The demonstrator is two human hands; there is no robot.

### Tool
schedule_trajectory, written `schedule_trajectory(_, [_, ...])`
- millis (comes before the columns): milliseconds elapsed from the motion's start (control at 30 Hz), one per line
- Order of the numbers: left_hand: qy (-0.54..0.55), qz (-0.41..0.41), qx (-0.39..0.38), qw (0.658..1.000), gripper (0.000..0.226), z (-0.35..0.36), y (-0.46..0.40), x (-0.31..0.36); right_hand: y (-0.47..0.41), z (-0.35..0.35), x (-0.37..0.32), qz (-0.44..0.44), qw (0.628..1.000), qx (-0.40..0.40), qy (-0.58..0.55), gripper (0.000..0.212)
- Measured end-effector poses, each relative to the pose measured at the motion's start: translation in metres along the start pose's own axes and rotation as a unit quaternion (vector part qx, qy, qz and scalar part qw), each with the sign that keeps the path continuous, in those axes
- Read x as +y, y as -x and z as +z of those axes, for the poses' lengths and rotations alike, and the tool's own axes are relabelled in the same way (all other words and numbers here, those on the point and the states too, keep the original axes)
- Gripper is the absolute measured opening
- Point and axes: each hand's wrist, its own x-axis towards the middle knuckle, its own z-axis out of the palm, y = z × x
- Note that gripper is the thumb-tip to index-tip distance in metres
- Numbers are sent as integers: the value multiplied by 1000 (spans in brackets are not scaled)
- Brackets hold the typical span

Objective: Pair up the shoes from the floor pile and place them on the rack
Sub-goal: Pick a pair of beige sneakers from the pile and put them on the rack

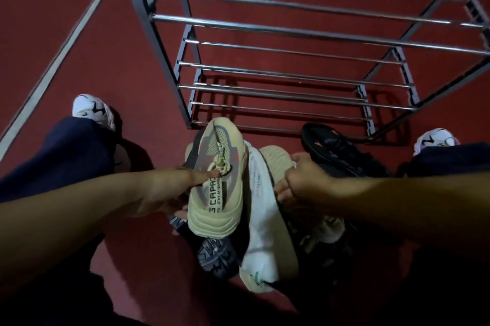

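A pile of shoes lies on the red floor in front of a metal rack (291,31) whose bars hold nothing. My left hand (183,188) grips a beige sneaker (220,188) by its side, thumb across the laces, toe pointing at the rack. Beside it my right hand (299,180) holds the matching beige sneaker (267,219), which lies on its side with its white sole showing. A black shoe (336,150) lies to the right, partly behind my right hand. A dark shoe with a grey tread (214,256) sits under the beige ones.
My own feet in white sneakers stand at the left (92,111) and right (434,140) of the pile, legs in dark trousers. A pale line (61,58) crosses the floor at the left. The rack's lowest bars sit just beyond the pile.
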Motion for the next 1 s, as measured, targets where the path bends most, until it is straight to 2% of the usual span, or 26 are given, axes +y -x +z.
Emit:
schedule_trajectory(33, [-3,3,1,1000,44,1,0,1,-8,-4,0,57,997,-9,-59,34])
schedule_trajectory(67, [-7,6,5,1000,44,2,-1,1,-18,-5,2,79,996,-5,-42,36])
schedule_trajectory(133, [-14,8,20,1000,40,3,-3,2,-33,-1,9,61,989,32,133,30])
schedule_trajectory(167, [-13,10,26,1000,38,4,-4,2,-44,2,19,17,973,71,221,40])
schedule_trajectory(233, [-8,14,34,999,39,4,-5,1,-45,6,25,-5,953,65,294,58])
schedule_trajectory(400, [10,12,43,999,43,2,-6,1,-44,11,26,16,914,117,388,64])
schedule_trajectory(467, [18,15,47,999,49,2,-7,2,-40,14,25,22,915,100,391,66])
schedule_trajectory(567, [28,24,54,998,46,5,-7,7,-34,8,19,16,949,30,314,44])
schedule_trajectory(600, [33,25,55,998,45,6,-7,8,-30,4,16,12,958,31,283,43])
schedule_trajectory(700, [40,27,50,998,50,6,-6,10,-19,-1,1,-33,960,74,267,66])
schedule_trajectory(767, [37,24,50,998,58,4,-8,11,-12,-9,-11,-81,969,91,216,62])
schedule_trajectory(833, [34,18,56,998,58,4,-9,12,3,-17,-15,-119,952,122,255,62])
schedule_trajectory(900, [30,8,60,998,55,6,-10,12,10,-17,-4,-170,910,147,348,70])
schedule_trajectory(933, [23,-3,60,998,53,8,-10,11,17,-11,1,-198,893,125,385,73])
schedule_trajectory(1000, [4,-29,59,998,51,10,-12,6,20,2,17,-204,876,20,435,70])
